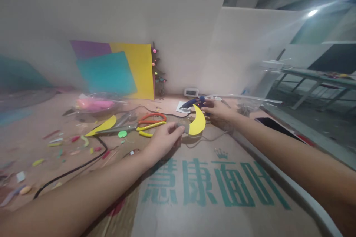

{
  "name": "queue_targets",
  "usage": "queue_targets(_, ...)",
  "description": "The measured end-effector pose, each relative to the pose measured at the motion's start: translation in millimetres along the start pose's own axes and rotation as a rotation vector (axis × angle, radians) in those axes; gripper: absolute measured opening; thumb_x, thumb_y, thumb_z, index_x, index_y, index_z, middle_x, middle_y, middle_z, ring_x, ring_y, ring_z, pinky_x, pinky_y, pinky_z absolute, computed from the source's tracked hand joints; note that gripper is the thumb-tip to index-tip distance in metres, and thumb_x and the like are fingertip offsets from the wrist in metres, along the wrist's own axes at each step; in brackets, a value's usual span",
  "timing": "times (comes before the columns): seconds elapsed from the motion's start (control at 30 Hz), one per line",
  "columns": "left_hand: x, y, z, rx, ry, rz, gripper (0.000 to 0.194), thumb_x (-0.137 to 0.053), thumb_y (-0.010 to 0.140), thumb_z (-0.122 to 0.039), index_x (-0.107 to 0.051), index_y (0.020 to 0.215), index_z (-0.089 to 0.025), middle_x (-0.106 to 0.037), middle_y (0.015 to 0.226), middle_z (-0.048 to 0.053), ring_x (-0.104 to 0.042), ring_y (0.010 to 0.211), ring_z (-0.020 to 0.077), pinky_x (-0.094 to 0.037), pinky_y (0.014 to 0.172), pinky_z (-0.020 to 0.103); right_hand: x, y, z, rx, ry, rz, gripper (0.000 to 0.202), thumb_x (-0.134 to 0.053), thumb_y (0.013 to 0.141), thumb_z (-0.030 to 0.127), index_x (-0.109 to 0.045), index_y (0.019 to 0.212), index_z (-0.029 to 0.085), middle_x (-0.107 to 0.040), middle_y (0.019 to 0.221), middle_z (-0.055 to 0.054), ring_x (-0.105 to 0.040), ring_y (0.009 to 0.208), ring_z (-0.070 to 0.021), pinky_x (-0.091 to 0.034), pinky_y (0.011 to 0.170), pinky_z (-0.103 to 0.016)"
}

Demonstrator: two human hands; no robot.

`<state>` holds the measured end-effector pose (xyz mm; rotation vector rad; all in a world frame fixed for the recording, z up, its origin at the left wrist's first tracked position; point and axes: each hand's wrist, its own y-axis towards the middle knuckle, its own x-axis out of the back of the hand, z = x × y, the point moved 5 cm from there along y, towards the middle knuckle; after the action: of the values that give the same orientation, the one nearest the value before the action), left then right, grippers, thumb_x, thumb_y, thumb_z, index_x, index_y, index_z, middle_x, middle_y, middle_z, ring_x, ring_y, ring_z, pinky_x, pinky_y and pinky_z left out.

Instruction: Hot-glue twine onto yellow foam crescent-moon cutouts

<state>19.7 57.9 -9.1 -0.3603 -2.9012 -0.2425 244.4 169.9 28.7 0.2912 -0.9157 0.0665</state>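
My left hand (pixel 167 136) pinches a small grey piece (pixel 184 128) whose far end meets a yellow crescent (pixel 199 123). The crescent is held up off the table, its tips toward the left. My right hand (pixel 218 110) is closed round the dark blue hot glue gun (pixel 197 101) at the back of the table. The gun's nozzle points left over a small white card (pixel 181 107). Just left of my left hand lie pliers with red handles (pixel 152 117) and a tool with yellow handles (pixel 144 132). A green heart-shaped piece (pixel 122 134) sits beside them.
Coloured sheets (pixel 105 72) lean against the wall next to a twig with small beads (pixel 154 63). Scraps, a black cord (pixel 83 168) and a pink bundle in clear plastic (pixel 96 103) lie left. A white digital device (pixel 191 92) stands behind; a phone-like dark slab (pixel 278 129) lies right.
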Motion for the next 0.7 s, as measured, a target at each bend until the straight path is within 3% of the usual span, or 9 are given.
queue_targets(0.2,-0.6,0.0,2.0,0.022,0.011,0.004,0.034,-0.052,0.084,-0.045,-0.048,0.065,-0.018,-0.051,0.051,-0.004,-0.047,0.046,0.0088,-0.034,0.043,0.02,-13.0,10.5,1.3,-0.011,-0.082,0.006,0.028,-0.069,0.074,0.041,-0.067,0.086,0.016,-0.07,0.076,-0.011,-0.062,0.07,-0.0234,-0.045,0.064,-0.032)
queue_targets(0.37,-1.2,0.8,4.3,0.032,-0.01,0.014,0.034,-0.052,0.085,-0.045,-0.047,0.066,-0.018,-0.052,0.051,-0.005,-0.047,0.045,0.0086,-0.034,0.043,0.019,-9.8,10.1,-1.6,-0.053,-0.089,-0.007,0.022,-0.066,0.076,0.037,-0.065,0.082,0.015,-0.068,0.07,-0.009,-0.06,0.063,-0.02,-0.043,0.057,-0.029)
queue_targets(0.57,-1.2,0.1,4.4,0.046,-0.083,0.014,0.034,-0.051,0.085,-0.045,-0.046,0.066,-0.018,-0.051,0.051,-0.004,-0.047,0.044,0.0082,-0.033,0.042,0.018,20.2,-1.0,11.1,-0.062,-0.004,-0.003,0.026,-0.06,0.081,0.038,-0.069,0.085,0.014,-0.068,0.066,-0.007,-0.062,0.062,-0.0172,-0.045,0.058,-0.026)
queue_targets(0.7,-0.9,-0.1,0.5,0.05,-0.098,0.018,0.034,-0.051,0.084,-0.044,-0.046,0.065,-0.018,-0.051,0.052,-0.004,-0.047,0.045,0.008,-0.033,0.042,0.018,49.6,-22.7,20.4,-0.053,0.146,-0.098,0.035,-0.056,0.085,0.044,-0.07,0.094,0.013,-0.058,0.05,-0.002,-0.06,0.056,-0.0161,-0.048,0.062,-0.027)
